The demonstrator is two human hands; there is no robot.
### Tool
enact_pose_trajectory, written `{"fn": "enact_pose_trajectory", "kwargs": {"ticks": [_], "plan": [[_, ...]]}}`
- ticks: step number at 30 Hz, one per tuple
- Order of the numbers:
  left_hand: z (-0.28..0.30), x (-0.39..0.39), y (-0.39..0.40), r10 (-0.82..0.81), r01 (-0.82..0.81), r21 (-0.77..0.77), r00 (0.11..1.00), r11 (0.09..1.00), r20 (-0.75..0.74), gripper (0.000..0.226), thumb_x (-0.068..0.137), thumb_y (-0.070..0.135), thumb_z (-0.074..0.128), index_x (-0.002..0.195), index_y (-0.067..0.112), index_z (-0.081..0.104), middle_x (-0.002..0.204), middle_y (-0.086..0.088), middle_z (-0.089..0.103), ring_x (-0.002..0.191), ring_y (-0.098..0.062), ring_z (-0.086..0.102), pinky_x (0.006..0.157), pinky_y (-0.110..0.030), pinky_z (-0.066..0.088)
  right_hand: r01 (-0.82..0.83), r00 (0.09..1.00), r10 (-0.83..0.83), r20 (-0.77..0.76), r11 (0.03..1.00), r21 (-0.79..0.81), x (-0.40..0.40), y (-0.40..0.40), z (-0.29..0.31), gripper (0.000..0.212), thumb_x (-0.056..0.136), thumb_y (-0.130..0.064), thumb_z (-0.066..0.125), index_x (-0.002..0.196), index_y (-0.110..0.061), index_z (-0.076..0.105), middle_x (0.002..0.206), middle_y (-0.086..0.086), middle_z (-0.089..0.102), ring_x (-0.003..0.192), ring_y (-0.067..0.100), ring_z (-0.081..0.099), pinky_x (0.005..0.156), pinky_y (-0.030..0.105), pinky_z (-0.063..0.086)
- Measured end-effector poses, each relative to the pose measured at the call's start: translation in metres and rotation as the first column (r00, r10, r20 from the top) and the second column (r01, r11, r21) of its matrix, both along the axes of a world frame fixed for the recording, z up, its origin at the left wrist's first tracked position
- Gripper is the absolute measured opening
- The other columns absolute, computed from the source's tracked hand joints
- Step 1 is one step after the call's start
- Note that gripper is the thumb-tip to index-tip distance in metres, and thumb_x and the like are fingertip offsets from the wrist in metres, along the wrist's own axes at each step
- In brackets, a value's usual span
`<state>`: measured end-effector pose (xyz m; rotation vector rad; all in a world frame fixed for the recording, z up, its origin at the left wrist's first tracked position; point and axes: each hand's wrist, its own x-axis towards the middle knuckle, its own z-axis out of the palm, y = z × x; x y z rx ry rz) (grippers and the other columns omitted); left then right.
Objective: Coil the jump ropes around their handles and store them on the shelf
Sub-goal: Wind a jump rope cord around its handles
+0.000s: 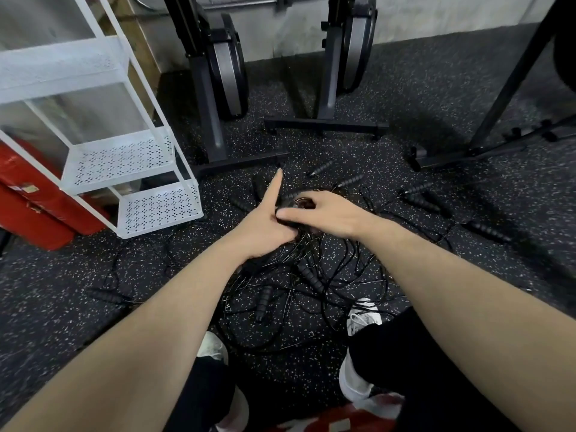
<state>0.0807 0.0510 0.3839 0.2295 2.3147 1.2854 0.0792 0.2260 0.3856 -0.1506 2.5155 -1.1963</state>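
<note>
Left hand (265, 222) grips the handles (288, 210), forefinger straight; right hand (327, 213) pinches rope (307, 202). Wind tight, even turns.

Shelf (131, 163) left, ropes (311, 275) on floor (436, 169) centre, machines (224, 63) behind.

Speckled black floor (467, 88) under tangled jump ropes (311, 275), white shelf (124, 163).
</note>
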Motion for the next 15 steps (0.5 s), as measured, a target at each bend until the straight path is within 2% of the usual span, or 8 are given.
{"fn": "enact_pose_trajectory", "kwargs": {"ticks": [2,4,6,9,12,15], "plan": [[-0.005,-0.004,0.001,0.031,-0.031,0.013,1.000,0.999,-0.006,0.118,0.090,0.006,0.071,0.156,0.054,-0.014,0.084,0.001,0.070,0.050,-0.004,0.051,0.049,-0.019,0.040,0.020,1.000,-0.021,-0.019,0.997,-0.073,-0.001,-0.003,0.001,0.053,0.077,-0.076,0.065,0.103,-0.030,0.072,0.079,-0.001,0.076,0.065,0.007,0.065,0.070,0.023,0.050],[-0.010,-0.009,0.002,0.079,-0.080,0.029,0.997,0.996,0.015,0.121,0.087,0.015,0.078,0.156,0.056,-0.013,0.097,-0.005,0.077,0.065,-0.012,0.061,0.063,-0.026,0.046,0.087,0.995,-0.095,-0.037,0.981,-0.171,-0.003,-0.004,0.001,0.040,0.084,-0.060,0.072,0.097,-0.022,0.076,0.077,0.002,0.075,0.061,0.007,0.062,0.064,0.019,0.047],[-0.010,-0.011,0.002,0.083,-0.083,0.039,0.997,0.996,0.000,0.117,0.084,0.022,0.083,0.158,0.053,-0.002,0.116,0.001,0.074,0.091,-0.015,0.070,0.082,-0.025,0.049,0.135,0.990,-0.142,-0.010,0.961,-0.241,-0.005,-0.003,0.000,0.039,0.085,-0.054,0.074,0.097,-0.017,0.076,0.080,0.001,0.074,0.061,0.005,0.058,0.061,0.019,0.044],[-0.005,-0.013,-0.004,0.000,-0.002,-0.023,0.998,1.000,-0.055,0.088,0.087,0.029,0.080,0.156,0.044,0.028,0.127,0.016,0.060,0.110,-0.005,0.061,0.093,-0.022,0.045,0.251,0.968,-0.242,0.071,0.899,-0.359,-0.008,0.005,0.001,0.038,0.088,-0.049,0.072,0.104,-0.014,0.073,0.073,-0.006,0.067,0.055,0.003,0.052,0.051,0.014,0.039],[-0.006,-0.018,-0.014,-0.068,0.066,-0.125,0.998,0.990,-0.014,0.047,0.088,0.042,0.076,0.131,0.040,0.056,0.116,0.015,0.068,0.108,-0.008,0.064,0.100,-0.035,0.051,0.352,0.933,-0.347,0.091,0.840,-0.412,-0.014,0.016,0.004,0.035,0.090,-0.048,0.070,0.103,-0.016,0.072,0.063,-0.012,0.059,0.049,0.001,0.047,0.044,0.011,0.035],[-0.008,-0.019,-0.014,-0.060,0.065,-0.078,0.996,0.995,0.070,0.032,0.090,0.053,0.070,0.119,0.044,0.059,0.108,0.013,0.070,0.100,-0.009,0.068,0.088,-0.037,0.059,0.398,0.914,-0.394,0.095,0.828,-0.395,-0.020,0.023,0.003,0.033,0.087,-0.058,0.069,0.097,-0.027,0.072,0.068,-0.007,0.057,0.053,0.004,0.046,0.047,0.019,0.029]]}}
